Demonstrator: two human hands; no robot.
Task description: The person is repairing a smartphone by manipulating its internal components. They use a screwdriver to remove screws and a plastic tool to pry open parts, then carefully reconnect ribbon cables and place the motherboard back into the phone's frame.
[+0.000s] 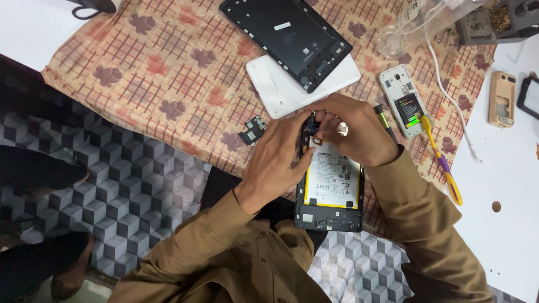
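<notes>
Both hands (pixel 314 137), opened tablet (pixel 331 191) lengthwise, seemingly upright

Three tablets or tablet parts (pixel 331 191), (pixel 286 36), (pixel 281 90), two opened phones (pixel 404 101), (pixel 501 99), one small circuit board (pixel 252 130).

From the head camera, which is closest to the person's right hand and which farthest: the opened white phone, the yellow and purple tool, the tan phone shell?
Measured from the right hand:
1. Opened white phone, just beyond the hand, on the patterned cloth.
2. Yellow and purple tool, farther out, lying across the cloth's edge.
3. Tan phone shell, farthest, on the white surface.
</notes>
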